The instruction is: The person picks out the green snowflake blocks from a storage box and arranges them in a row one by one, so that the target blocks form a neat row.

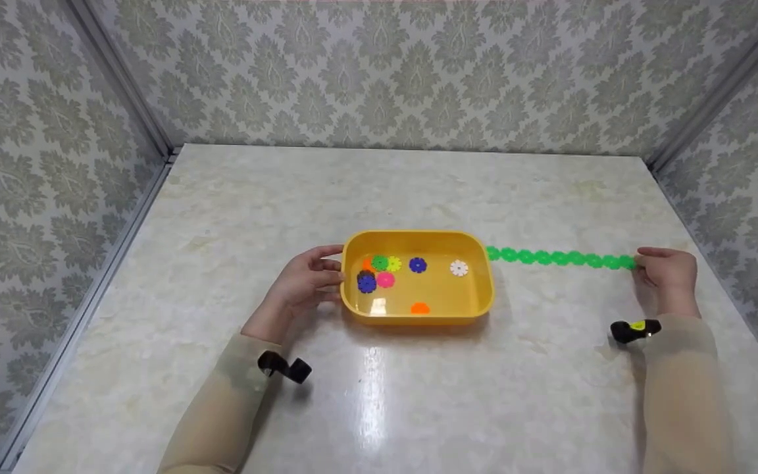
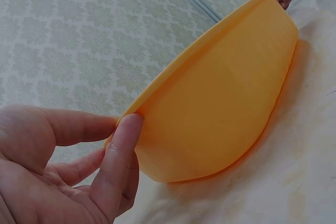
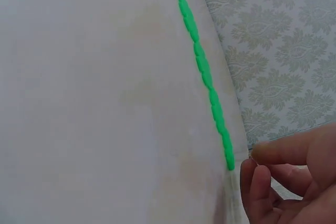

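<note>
My left hand point(image 1: 303, 281) holds the left end of a yellow plastic basin point(image 1: 418, 320), its fingers and thumb pinching the rim in the left wrist view. Inside the basin lie several flower-shaped plastic discs, among them a pink disc point(image 1: 385, 280), a white disc point(image 1: 458, 268) and a dark blue disc point(image 1: 418, 264). A straight chain of linked green discs point(image 1: 543, 257) stretches from the basin's right side towards my right hand point(image 1: 670, 271). In the right wrist view the loosely bent fingers point(image 3: 286, 150) are just beside the chain's end, with a small gap showing.
A pale marbled table point(image 1: 484, 408) carries everything. Patterned walls point(image 1: 379, 72) stand behind and at both sides, with metal strips at the corners. A black wrist camera point(image 1: 285, 367) sits on the left sleeve, another camera point(image 1: 635, 330) on the right.
</note>
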### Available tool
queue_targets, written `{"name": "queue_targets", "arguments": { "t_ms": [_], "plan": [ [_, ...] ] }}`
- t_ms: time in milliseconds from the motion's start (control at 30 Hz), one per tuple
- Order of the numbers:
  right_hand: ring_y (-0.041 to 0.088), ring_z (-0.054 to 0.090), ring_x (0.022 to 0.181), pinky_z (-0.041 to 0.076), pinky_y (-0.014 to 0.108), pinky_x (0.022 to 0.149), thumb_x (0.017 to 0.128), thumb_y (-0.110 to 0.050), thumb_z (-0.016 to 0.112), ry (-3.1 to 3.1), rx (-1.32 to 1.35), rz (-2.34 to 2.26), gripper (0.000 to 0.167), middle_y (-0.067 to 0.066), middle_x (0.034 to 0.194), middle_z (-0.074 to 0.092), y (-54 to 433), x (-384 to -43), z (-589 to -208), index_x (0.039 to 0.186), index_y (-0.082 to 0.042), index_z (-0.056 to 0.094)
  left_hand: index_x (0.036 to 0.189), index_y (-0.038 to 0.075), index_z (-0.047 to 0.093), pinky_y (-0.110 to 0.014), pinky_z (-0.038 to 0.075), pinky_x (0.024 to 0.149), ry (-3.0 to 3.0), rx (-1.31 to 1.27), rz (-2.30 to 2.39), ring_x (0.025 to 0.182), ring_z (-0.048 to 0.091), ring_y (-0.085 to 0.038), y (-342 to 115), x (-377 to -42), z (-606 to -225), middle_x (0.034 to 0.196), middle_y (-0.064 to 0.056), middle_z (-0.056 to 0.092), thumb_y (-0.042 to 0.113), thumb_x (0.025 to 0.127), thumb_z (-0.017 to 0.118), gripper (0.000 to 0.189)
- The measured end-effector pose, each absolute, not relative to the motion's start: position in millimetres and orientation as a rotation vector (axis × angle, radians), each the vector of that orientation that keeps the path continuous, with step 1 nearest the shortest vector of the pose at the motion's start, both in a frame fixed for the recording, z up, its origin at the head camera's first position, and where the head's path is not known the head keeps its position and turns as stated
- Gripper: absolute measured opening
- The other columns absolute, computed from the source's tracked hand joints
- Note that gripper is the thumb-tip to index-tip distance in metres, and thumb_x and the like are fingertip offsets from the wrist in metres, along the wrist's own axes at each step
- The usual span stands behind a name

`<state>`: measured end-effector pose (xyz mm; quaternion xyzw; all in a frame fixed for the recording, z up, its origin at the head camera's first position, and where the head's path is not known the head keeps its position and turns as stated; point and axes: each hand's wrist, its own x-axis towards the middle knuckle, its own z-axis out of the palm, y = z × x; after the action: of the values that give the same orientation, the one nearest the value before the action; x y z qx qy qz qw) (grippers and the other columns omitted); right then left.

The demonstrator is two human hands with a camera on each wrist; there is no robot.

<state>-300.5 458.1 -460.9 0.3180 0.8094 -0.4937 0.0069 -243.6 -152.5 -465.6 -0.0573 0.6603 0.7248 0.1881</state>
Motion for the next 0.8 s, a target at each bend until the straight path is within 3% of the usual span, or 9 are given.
{"name": "queue_targets", "arguments": {
  "t_ms": [133,433,800],
  "plan": [
    [-0.005,0.061,0.074,0.056,0.014,0.072,0.102,-0.020,0.060,2.527,0.915,-1.583,0.053,-0.024,0.072,0.055,447.7,-299.9,-451.1,0.152,-0.005,0.049,0.151,0.011,0.048,-0.033,0.066,0.070,1.861,-0.165,2.039,0.083,0.068,-0.017,-152.9,-243.5,-465.9,0.117,-0.012,0.059,-0.005,0.095,0.065,0.061],
    [-0.004,0.062,0.089,0.056,0.011,0.080,0.102,-0.031,0.063,2.561,0.543,-1.638,0.057,-0.022,0.101,0.057,396.7,-300.3,-424.5,0.152,-0.008,0.050,0.150,0.013,0.049,-0.033,0.066,0.071,1.868,-0.183,2.022,0.083,0.068,-0.017,-152.1,-244.2,-465.0,0.119,-0.012,0.059,-0.004,0.095,0.066,0.060],
    [0.002,0.065,0.095,0.057,0.014,0.084,0.101,-0.029,0.066,2.505,0.049,-1.681,0.053,-0.011,0.112,0.062,298.8,-300.5,-403.4,0.145,-0.002,0.055,0.149,0.014,0.051,-0.033,0.066,0.071,1.851,-0.189,2.040,0.086,0.066,-0.019,-152.9,-243.9,-466.1,0.116,-0.010,0.060,-0.004,0.094,0.068,0.060]
  ]
}}
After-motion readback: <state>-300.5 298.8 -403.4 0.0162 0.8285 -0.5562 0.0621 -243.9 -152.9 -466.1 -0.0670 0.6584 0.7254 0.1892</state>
